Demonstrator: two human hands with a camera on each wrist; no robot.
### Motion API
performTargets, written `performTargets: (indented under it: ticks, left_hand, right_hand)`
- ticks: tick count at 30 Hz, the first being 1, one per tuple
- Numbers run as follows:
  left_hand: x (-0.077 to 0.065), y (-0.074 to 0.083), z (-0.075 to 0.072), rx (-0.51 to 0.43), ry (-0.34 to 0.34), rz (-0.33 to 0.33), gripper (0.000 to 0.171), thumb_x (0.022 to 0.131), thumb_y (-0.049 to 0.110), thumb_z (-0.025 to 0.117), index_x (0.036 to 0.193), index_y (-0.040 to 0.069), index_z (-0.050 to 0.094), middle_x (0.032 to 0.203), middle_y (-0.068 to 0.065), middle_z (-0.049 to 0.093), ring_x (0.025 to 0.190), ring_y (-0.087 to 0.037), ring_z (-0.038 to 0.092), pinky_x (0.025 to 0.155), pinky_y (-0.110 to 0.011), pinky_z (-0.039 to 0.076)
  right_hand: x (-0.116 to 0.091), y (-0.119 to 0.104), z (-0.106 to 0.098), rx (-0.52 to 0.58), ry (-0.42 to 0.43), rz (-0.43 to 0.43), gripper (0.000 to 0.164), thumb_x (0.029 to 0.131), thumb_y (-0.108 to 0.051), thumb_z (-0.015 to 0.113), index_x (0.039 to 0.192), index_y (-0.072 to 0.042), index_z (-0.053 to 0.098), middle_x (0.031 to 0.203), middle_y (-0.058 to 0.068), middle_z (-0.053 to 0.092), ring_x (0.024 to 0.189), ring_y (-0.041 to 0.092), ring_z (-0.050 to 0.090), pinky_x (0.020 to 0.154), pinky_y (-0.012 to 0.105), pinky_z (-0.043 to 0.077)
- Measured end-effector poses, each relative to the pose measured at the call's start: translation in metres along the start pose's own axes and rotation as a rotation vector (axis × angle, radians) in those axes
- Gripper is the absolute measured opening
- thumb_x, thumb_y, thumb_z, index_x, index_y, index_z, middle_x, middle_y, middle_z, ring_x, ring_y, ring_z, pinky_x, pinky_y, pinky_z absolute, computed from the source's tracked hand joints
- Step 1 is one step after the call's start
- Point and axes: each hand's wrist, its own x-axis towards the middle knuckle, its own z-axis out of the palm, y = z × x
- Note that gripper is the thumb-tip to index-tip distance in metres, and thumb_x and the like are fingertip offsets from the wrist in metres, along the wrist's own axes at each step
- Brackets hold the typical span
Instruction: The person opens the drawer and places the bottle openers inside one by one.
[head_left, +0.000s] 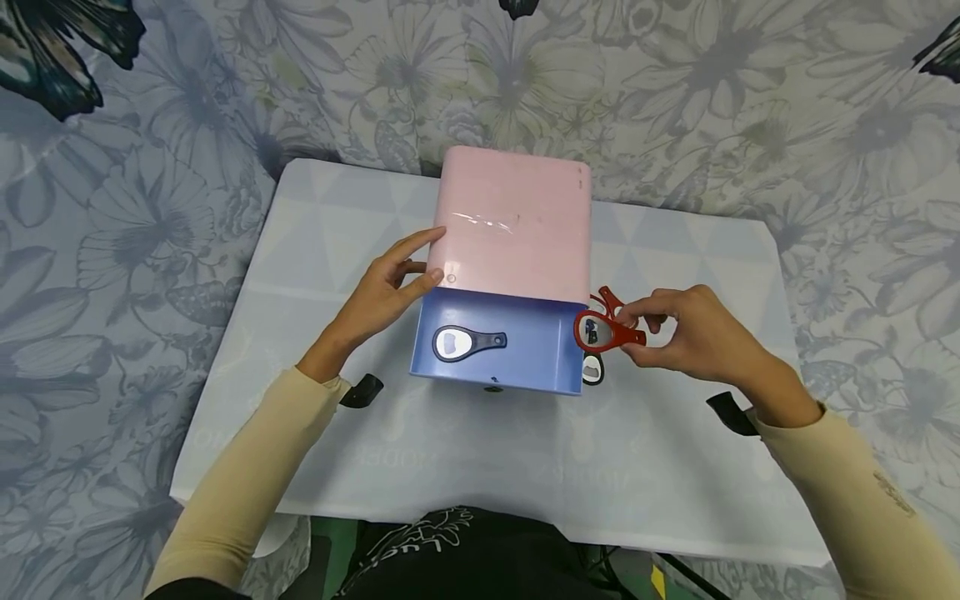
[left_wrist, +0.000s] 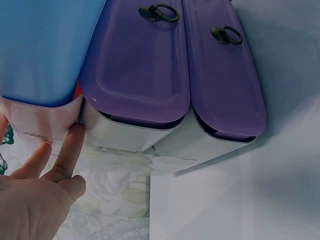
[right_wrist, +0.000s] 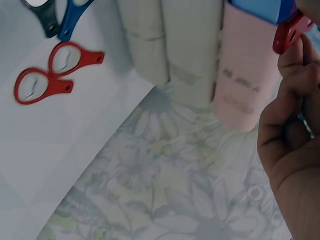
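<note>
Tool (head_left: 609, 337) in red, oval-headed with a stubby handle, pinched by that handle between thumb and fingers of the right hand (head_left: 690, 333), right at the right-hand wall of a blue drawer (head_left: 536, 362). Can't tell whether touching that wall or just beside it, tbh. Drawer slid out toward the person from a pink box (head_left: 517, 233), with a black tool (head_left: 467, 341) of the same shape lying flat inside, pale oval centre up, handle pointing right. Left hand (head_left: 382, 296) over on the box's left side, fingers apart, tips resting against the pink shell near the front corner, not clamped on anything. Two pale units with purple drawer fronts (left_wrist: 142, 60) stacked underneath, each with a dark ring pull (left_wrist: 160, 13). Over on the table (head_left: 487, 467), right of the stack: two more red tools (right_wrist: 50, 87) side by side, heads touching or nearly so, plus a dark handle (right_wrist: 47, 22) and a blue handle (right_wrist: 72, 22) close by, both cut off by the right wrist view's top edge.
</note>
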Motion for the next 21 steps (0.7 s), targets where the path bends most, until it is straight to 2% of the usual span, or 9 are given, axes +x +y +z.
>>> performTargets:
  ticks: [3,7,17,21]
  left_hand:
    - [0.0,0.0,0.0,-0.006,0.002,0.005,0.057,0.101,0.022,0.062,0.153,0.035,0.042,0.161,0.01,0.032,0.127,-0.034,0.054,0.096,-0.055,0.051]
    - [-0.001,-0.001,0.001,-0.005,0.004,-0.001,0.057,0.101,0.024,0.062,0.153,0.035,0.042,0.162,0.008,0.031,0.128,-0.034,0.054,0.096,-0.055,0.052]
    - [0.0,0.0,0.0,-0.016,-0.002,0.001,0.056,0.101,0.024,0.062,0.153,0.035,0.042,0.162,0.008,0.031,0.128,-0.034,0.054,0.097,-0.053,0.052]
    - [-0.001,0.001,0.0,-0.013,0.003,0.011,0.057,0.101,0.023,0.062,0.153,0.034,0.042,0.162,0.007,0.031,0.128,-0.035,0.054,0.097,-0.054,0.052]
  right_hand:
    - [0.008,-0.01,0.003,0.002,-0.009,0.009,0.027,0.069,-0.005,0.086,0.092,-0.014,0.077,0.071,-0.012,0.06,0.068,0.002,0.049,0.061,0.019,0.044]
    - [0.015,-0.019,0.007,-0.014,-0.02,0.025,0.025,0.07,-0.006,0.085,0.092,-0.015,0.077,0.068,-0.012,0.056,0.067,0.004,0.048,0.058,0.022,0.043]
    - [0.026,-0.041,0.006,-0.014,-0.043,0.021,0.021,0.072,-0.008,0.085,0.091,-0.012,0.077,0.066,-0.01,0.053,0.063,0.006,0.046,0.052,0.022,0.037]
    - [0.032,-0.05,0.007,-0.032,-0.078,0.038,0.02,0.073,-0.009,0.084,0.091,-0.012,0.077,0.068,-0.006,0.057,0.064,0.008,0.047,0.053,0.022,0.039]
